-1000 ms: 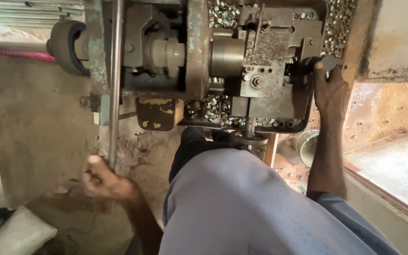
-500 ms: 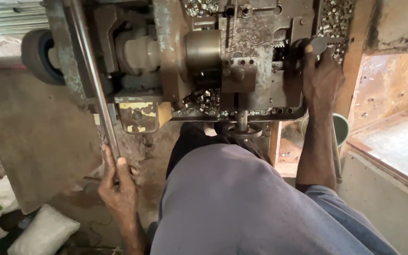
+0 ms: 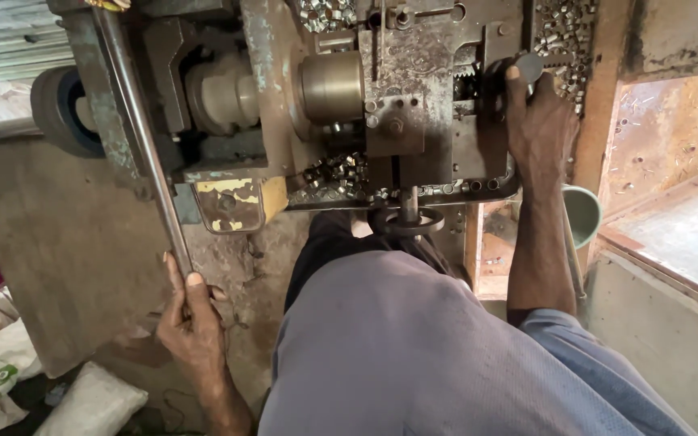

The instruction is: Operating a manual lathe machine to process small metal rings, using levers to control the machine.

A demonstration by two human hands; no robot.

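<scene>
Head view: we are looking down over our own lap at an old, grimy metalworking machine (image 3: 381, 105), both arms reaching out to it.
Left hand (image 3: 191, 319): we are wrapping it around the lower end of a long steel lever bar (image 3: 143, 137) — fingers closed on the bar, thumb lying along it.
Bar's axis: it is running up and slightly leftward from our left fingers, climbing past the machine's side to the top edge of the view.
Right hand (image 3: 539, 129): we are pressing it against a small dark knob (image 3: 529, 66) on the machine's right face — fingers curled over it, the knob sitting just above the fingertips.
Nearer hand: the left is the only one on the bar; the right is well apart, across the machine.
Around the fingers: small loose metal rings (image 3: 333, 171) are lying between the two hands, and a green bucket (image 3: 583, 214) is standing just below the right wrist.
</scene>
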